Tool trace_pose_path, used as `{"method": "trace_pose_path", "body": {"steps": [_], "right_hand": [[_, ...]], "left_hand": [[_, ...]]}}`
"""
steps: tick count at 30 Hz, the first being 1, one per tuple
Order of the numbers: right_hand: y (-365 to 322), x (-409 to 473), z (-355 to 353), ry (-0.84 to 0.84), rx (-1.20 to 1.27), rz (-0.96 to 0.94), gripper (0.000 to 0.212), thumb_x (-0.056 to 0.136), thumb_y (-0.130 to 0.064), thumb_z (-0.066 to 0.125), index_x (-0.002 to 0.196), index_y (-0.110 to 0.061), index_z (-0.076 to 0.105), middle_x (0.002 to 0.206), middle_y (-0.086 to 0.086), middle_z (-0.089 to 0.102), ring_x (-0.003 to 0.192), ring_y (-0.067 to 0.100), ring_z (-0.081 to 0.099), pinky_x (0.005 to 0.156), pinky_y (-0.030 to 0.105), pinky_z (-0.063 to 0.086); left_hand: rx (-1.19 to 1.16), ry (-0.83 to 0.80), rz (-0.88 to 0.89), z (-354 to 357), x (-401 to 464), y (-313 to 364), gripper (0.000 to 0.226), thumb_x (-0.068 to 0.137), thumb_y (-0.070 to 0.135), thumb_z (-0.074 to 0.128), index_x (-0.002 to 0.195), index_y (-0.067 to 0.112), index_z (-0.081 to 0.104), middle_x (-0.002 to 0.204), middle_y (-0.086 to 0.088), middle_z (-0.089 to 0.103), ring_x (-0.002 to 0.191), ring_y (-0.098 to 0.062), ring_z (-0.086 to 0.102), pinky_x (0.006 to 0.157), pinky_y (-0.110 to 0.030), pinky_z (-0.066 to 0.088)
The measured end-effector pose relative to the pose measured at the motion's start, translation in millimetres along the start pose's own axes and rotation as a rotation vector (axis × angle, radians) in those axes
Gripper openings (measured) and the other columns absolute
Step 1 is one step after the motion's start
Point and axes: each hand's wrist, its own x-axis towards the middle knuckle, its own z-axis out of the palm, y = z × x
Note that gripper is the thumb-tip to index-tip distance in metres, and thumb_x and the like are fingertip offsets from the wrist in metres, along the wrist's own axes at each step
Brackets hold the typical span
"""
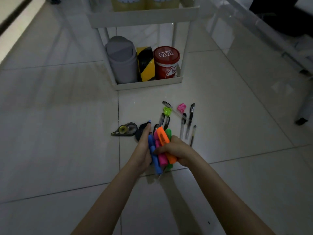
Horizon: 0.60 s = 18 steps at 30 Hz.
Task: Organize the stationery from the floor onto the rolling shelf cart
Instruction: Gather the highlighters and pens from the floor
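Observation:
A bundle of highlighters, blue, pink, orange and green, is held between both hands above the tiled floor. My left hand presses against its left side and my right hand wraps over its right side. Several black and clear pens lie scattered on the floor just beyond. A correction tape dispenser and a dark object lie to the left of the hands. A lime green small item and a pink one sit among the pens. The white rolling shelf cart stands further ahead.
The cart's bottom shelf holds a grey lidded bin, a black-and-yellow tape roll and a red tub. An upper shelf carries yellowish packages. A table leg with a caster stands at the right.

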Motion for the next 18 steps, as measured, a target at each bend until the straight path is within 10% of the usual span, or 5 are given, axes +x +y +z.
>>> {"method": "trace_pose_path", "body": {"steps": [4, 8, 12, 18], "right_hand": [[-6, -7, 9, 0.047, -0.337, -0.064, 0.084, 0.076, -0.007, 0.070, 0.138, -0.003, 0.014, 0.114, 0.012, 0.048, 0.103, 0.026, 0.052, 0.084, 0.033, 0.049], [-7, -9, 36, 0.074, -0.590, -0.049, 0.107, 0.081, -0.011, 0.064, 0.143, 0.000, -0.023, 0.143, 0.023, 0.027, 0.131, 0.035, 0.037, 0.108, 0.042, 0.037], [-19, -25, 38, -0.067, -0.650, -0.114, 0.088, 0.088, -0.013, 0.058, 0.145, 0.006, -0.006, 0.150, 0.024, 0.018, 0.138, 0.035, 0.027, 0.113, 0.042, 0.029], [-43, -47, -27, -0.241, -0.247, -0.156, 0.048, 0.089, -0.028, 0.057, 0.133, -0.015, 0.043, 0.112, 0.001, 0.055, 0.109, 0.019, 0.054, 0.092, 0.032, 0.048]], "left_hand": [[0.074, 0.056, -0.012, -1, 7, 2, 0.048, 0.089, 0.042, 0.053, 0.119, 0.005, 0.061, 0.112, -0.016, 0.065, 0.102, -0.026, 0.062, 0.085, -0.036, 0.053], [0.106, 0.053, -0.059, -7, 9, -3, 0.032, 0.083, 0.029, 0.064, 0.109, 0.010, 0.067, 0.097, -0.012, 0.066, 0.087, -0.021, 0.063, 0.075, -0.031, 0.049], [0.004, 0.085, -0.091, -16, 13, -6, 0.021, 0.078, 0.028, 0.063, 0.068, 0.014, 0.073, 0.072, -0.005, 0.068, 0.057, -0.010, 0.067, 0.060, -0.023, 0.050], [-0.241, 0.063, 0.008, -28, 10, 9, 0.019, 0.090, 0.025, 0.052, 0.083, 0.009, 0.061, 0.060, -0.003, 0.067, 0.046, -0.012, 0.064, 0.046, -0.018, 0.052]]}}
